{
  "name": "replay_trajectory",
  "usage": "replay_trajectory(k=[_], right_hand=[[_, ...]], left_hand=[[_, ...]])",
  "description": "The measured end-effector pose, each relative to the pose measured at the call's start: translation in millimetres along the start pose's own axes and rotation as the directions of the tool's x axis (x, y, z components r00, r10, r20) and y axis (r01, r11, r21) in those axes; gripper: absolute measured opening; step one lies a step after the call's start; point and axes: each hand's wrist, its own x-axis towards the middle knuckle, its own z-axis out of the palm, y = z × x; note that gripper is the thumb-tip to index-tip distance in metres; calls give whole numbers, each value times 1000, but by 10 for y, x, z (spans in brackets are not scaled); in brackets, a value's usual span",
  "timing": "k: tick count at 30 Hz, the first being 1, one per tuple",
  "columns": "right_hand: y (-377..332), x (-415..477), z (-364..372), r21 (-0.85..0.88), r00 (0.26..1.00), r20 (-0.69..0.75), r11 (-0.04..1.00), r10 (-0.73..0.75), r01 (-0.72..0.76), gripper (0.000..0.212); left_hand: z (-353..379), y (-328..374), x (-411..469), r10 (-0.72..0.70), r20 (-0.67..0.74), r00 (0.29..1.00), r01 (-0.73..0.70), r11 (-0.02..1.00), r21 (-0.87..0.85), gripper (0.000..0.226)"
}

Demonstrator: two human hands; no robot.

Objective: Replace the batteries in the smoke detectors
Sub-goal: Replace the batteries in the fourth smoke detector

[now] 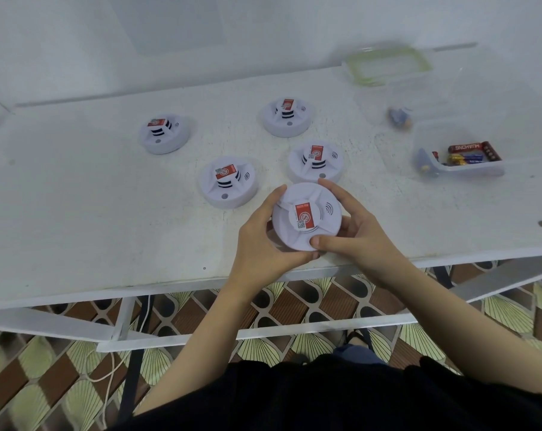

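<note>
Near the front edge of the white worktop (76, 231), the left hand (260, 244) and right hand (359, 234) both grasp one white smoke detector (307, 217) from opposite sides — fingers curled around its rim, red label facing up. Just beyond it sit two more detectors (228, 181) (315, 161), and farther back another two (164, 134) (286, 117). To the right, a clear container (459, 169) holds loose batteries (471, 154) — behind it lies a green-rimmed lid (387, 65).
</note>
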Motion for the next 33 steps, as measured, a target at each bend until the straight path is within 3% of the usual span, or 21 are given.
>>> replay_trajectory(k=[26, 33], right_hand=[[44, 8, -10, 34, 1000, 20, 999, 9, -10, 83], [38, -4, -37, 96, 999, 37, 994, 39, -42, 61]], left_hand=[[-22, -32, 3, 22, -11, 1000, -22, 1000, -2, 87], [-21, -92, 0, 17, 6, 1000, -17, 1000, 16, 93]])
